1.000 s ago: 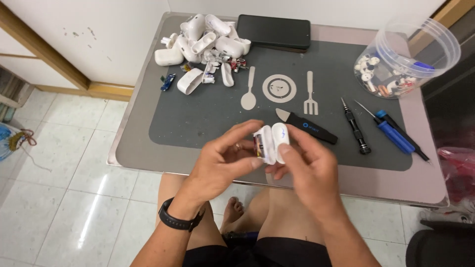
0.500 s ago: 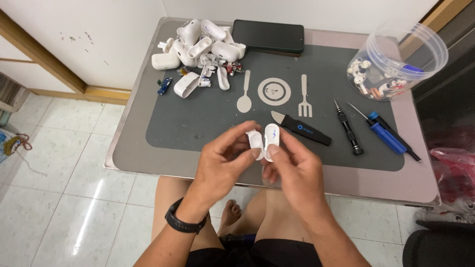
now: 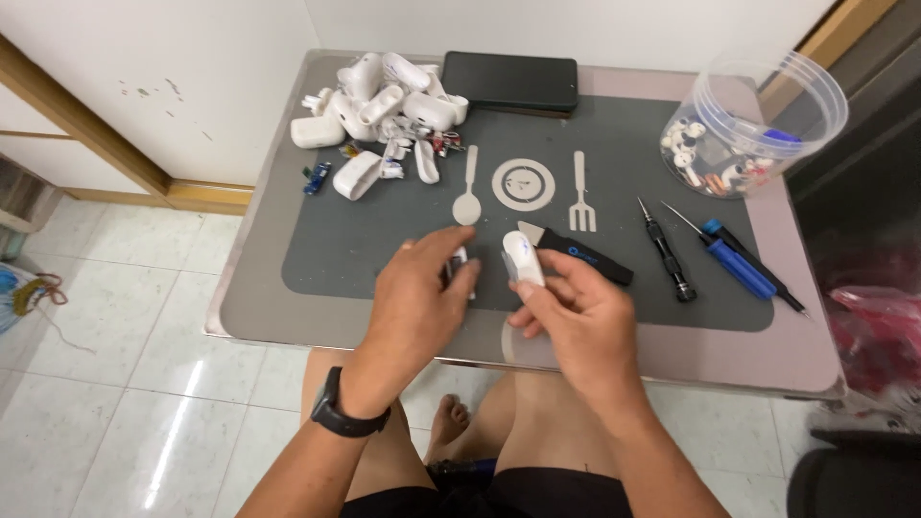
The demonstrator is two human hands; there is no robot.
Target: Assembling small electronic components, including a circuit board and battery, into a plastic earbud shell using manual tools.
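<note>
Home repair corner, tiled floor [image 3: 115, 345], screwdrivers [image 3: 734, 261], work mat [image 3: 384, 249]

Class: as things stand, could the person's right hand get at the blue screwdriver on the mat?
Probably yes. The blue screwdriver lies uncovered on the right hand's side, but that hand already holds a white piece.

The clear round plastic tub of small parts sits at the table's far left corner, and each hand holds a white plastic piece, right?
Not quite. In the head view the clear round plastic tub is at the far right corner. The left hand and right hand each hold a white plastic piece.
</note>
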